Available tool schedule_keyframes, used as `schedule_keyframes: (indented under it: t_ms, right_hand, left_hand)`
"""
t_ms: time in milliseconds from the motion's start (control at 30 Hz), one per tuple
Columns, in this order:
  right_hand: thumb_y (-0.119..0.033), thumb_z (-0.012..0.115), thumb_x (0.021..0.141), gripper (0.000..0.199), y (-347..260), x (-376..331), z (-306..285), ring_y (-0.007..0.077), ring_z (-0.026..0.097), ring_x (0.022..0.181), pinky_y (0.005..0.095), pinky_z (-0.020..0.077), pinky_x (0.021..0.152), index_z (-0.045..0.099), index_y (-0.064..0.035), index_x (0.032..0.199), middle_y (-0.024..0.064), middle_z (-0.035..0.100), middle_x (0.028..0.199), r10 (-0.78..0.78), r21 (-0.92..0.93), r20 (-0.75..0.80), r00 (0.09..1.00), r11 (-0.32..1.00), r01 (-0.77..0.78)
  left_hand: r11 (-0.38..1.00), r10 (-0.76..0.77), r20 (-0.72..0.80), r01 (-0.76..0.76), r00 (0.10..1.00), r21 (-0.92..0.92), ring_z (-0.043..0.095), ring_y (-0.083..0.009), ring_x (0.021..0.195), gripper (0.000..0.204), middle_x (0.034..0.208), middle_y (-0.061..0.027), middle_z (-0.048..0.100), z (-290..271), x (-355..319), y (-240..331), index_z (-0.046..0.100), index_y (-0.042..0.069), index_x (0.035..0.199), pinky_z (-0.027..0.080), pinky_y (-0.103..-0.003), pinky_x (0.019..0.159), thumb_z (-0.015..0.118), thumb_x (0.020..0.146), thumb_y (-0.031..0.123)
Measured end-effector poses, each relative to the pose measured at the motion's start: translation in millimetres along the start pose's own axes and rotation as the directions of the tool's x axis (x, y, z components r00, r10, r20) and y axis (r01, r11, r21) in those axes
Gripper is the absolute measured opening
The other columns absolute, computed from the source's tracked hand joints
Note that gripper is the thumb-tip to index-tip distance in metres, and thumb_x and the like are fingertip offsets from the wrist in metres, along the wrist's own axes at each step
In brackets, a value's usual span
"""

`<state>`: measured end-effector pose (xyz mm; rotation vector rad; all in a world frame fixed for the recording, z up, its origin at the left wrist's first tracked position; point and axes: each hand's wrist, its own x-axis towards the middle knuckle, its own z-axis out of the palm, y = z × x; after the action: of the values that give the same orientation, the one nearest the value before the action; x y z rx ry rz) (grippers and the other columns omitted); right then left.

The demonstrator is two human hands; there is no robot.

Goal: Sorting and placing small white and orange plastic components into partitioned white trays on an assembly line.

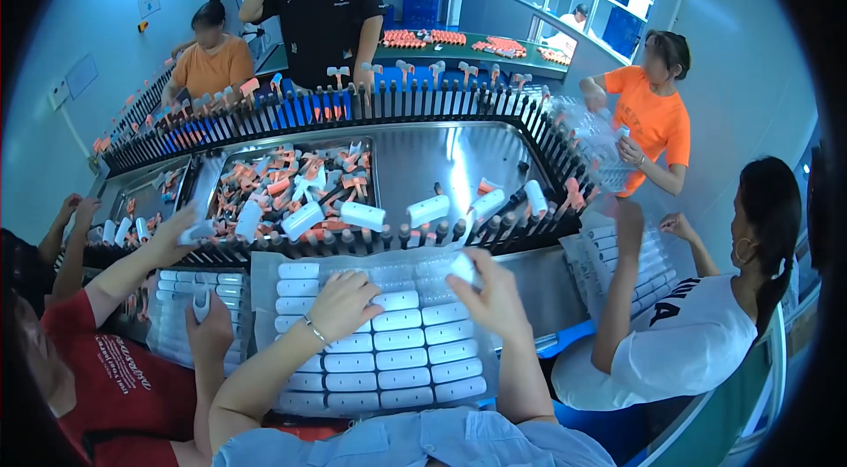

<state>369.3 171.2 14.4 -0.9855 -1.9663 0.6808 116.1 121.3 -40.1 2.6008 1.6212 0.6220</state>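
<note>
My left hand (346, 304), with a bracelet at the wrist, rests over a clear plastic tray (265, 290), its fingers a little apart against the white oblong casings. Next to its fingertips lies a white casing (394, 300). What is under the palm is hidden. My right hand (490, 295) is closed on another white casing (461, 267), held above the tray's upper right part. Rows of white casings (404, 357) fill the tray's lower pockets. Bare pockets (401, 274) show along part of its top.
Past the tray, a rack of black pegs (423, 105) rings a metal basin (415, 162) heaped with orange and white parts (291, 189). Co-workers sit close on both sides: a red sleeve (75, 317) at left, a white shirt (679, 335) at right. Others stand across the rack.
</note>
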Motion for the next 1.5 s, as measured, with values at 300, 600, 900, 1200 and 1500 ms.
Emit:
schedule_keyframes:
  t_ms: [300,600,900,1200,1500]
  right_hand:
    - [-0.019,0.063,0.081,0.03,103,16,-100,0.0292,0.063,0.076,0.0368,0.0475,0.068,0.054,0.0018,0.102,0.0185,0.062,0.083,0.16,-0.179,-0.477,0.865,0.945,-0.274]
    - [-0.009,0.067,0.07,0.037,141,88,-111,0.0322,0.052,0.107,0.0402,0.0413,0.091,0.059,-0.0041,0.106,0.0136,0.06,0.107,-0.245,-0.523,0.12,0.962,0.808,0.271]
    - [-0.026,0.056,0.083,0.033,138,137,-10,0.0384,0.06,0.084,0.0451,0.0472,0.075,0.054,0.0005,0.101,0.0209,0.062,0.088,0.082,-0.681,0.12,0.989,0.732,0.022]
    - [-0.017,0.063,0.078,0.04,57,69,-5,0.0381,0.05,0.104,0.0407,0.0428,0.087,0.052,-0.0023,0.114,0.0199,0.055,0.106,-0.263,-0.317,0.101,0.959,0.906,0.282]
    - [-0.02,0.068,0.073,0.022,42,-3,10,0.0275,0.054,0.09,0.0357,0.0475,0.077,0.064,-0.0062,0.09,0.0093,0.057,0.089,-0.228,-0.312,0.446,0.865,0.867,0.389]
  left_hand:
    - [0.996,-0.04,0.105,0.048,0.994,-0.077,0.049,-0.0254,0.09,0.029,0.088,-0.0054,0.055,6,7,-6,0.065,0.012,0.095,0.038,-0.037,0.078,0.066,0.076,0.033]
    - [0.986,-0.127,0.237,0.148,0.963,-0.076,0.049,-0.0249,0.094,0.032,0.091,-0.005,0.057,6,10,-12,0.066,0.013,0.098,0.037,-0.037,0.083,0.066,0.076,0.037]
    - [0.978,-0.071,0.262,0.119,0.962,-0.172,0.051,-0.0261,0.093,0.032,0.09,-0.0076,0.056,-4,20,-11,0.064,0.01,0.095,0.039,-0.037,0.081,0.064,0.076,0.036]
    - [0.553,-0.272,0.181,0.307,0.945,-0.774,0.059,-0.0133,0.079,0.033,0.092,-0.0069,0.058,-11,21,-18,0.051,0.001,0.114,0.047,-0.028,0.066,0.054,0.089,0.022]
    - [0.701,-0.394,-0.007,0.296,0.919,-0.649,0.058,-0.0092,0.065,0.041,0.076,-0.0066,0.059,-5,99,11,0.055,-0.003,0.105,0.043,-0.023,0.055,0.056,0.088,0.034]
